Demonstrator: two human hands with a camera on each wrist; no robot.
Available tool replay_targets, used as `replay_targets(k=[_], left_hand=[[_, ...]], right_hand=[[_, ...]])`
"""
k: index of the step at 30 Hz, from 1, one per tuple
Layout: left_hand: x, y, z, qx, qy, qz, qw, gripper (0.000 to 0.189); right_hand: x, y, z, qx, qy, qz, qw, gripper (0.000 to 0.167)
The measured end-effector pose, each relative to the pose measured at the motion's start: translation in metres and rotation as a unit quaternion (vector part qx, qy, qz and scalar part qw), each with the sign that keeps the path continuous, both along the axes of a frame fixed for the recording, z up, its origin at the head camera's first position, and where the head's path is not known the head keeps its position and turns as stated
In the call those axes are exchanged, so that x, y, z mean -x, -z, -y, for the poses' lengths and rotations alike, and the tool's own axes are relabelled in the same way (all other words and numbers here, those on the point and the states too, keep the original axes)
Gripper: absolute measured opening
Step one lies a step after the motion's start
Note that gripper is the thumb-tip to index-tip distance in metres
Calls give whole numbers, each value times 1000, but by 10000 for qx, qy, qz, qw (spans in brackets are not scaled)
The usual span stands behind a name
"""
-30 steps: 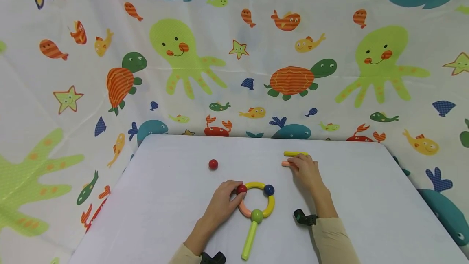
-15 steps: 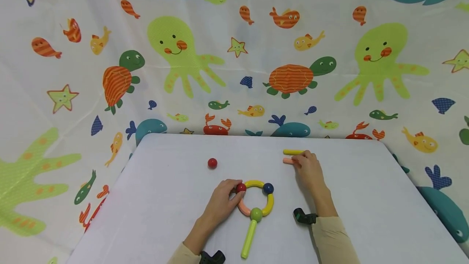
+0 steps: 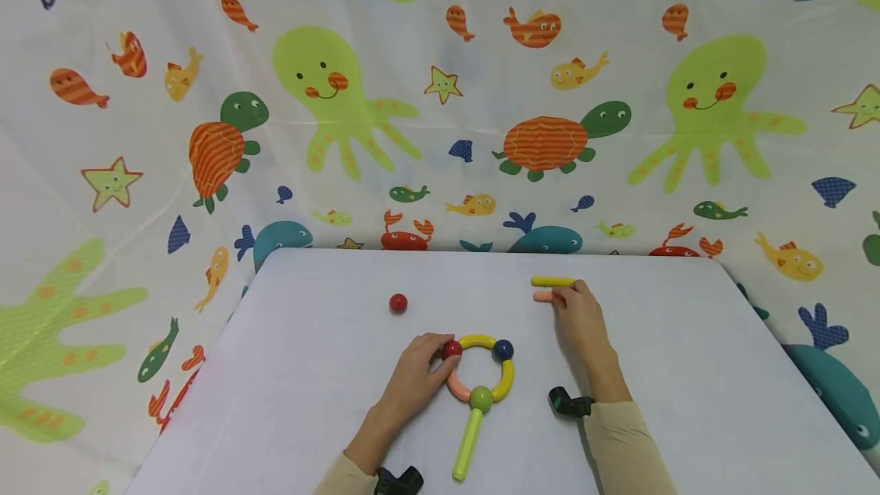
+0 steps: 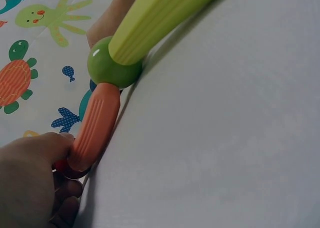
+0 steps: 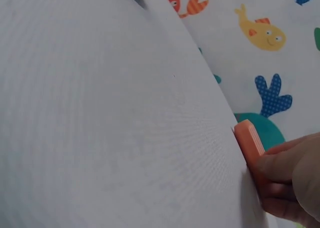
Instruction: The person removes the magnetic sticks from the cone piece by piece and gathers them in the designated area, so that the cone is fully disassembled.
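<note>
On the white tabletop lies a ring of curved sticks joined by balls: yellow curved sticks (image 3: pixel 507 382), a salmon curved stick (image 3: pixel 457 386), a blue ball (image 3: pixel 503 350), a green ball (image 3: pixel 481 399) and a red ball (image 3: pixel 451 349). A straight green stick (image 3: pixel 467 445) extends from the green ball towards the front. My left hand (image 3: pixel 415 374) grips the red ball at the ring's upper left between thumb and fingers. Further back, my right hand (image 3: pixel 583 319) pinches a straight salmon stick (image 5: pixel 248 138), its right part hidden by the fingers. Just behind lies a yellow stick (image 3: pixel 550 281).
A loose red ball (image 3: pixel 398 303) sits on the white table (image 3: pixel 309 373), behind and left of the ring. Behind the table hangs a cloth (image 3: pixel 440 121) printed with sea animals. Dark wrist cameras (image 3: pixel 571 403) are strapped to both wrists.
My right hand has shifted slightly to the right with the salmon stick, whose left end now sits a little right of the yellow stick's left end. The left hand stays on the red ball.
</note>
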State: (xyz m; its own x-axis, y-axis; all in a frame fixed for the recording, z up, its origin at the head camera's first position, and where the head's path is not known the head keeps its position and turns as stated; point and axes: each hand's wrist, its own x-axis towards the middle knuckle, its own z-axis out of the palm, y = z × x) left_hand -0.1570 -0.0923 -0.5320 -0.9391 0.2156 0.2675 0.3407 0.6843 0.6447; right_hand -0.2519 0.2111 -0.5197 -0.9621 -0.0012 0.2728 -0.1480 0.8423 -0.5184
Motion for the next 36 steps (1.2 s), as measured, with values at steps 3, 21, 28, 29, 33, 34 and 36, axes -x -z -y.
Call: replay_targets(k=[3,21,28,29,33,34,36], left_hand=[[0,0,0,-31,3,-30,10000,40],[0,0,0,-50,2,-8,10000,40],[0,0,0,-54,38,-85,9999,39],[0,0,0,-59,42,-103,9999,39],[0,0,1,-64,52,-176,9998,38],[0,0,1,-65,52,-191,9998,38],[1,0,0,-70,61,-224,9997,38]], right_hand=[[0,0,0,-96,36,-5,9999,28],[1,-3,5,-110,-6,249,9996,36],[1,-4,4,-15,34,371,9993,35],[1,-5,4,-7,32,377,9993,34],[0,-8,4,9,56,427,9991,33],[1,-9,4,3,55,439,9990,33],[1,-11,4,-19,39,428,9991,33]])
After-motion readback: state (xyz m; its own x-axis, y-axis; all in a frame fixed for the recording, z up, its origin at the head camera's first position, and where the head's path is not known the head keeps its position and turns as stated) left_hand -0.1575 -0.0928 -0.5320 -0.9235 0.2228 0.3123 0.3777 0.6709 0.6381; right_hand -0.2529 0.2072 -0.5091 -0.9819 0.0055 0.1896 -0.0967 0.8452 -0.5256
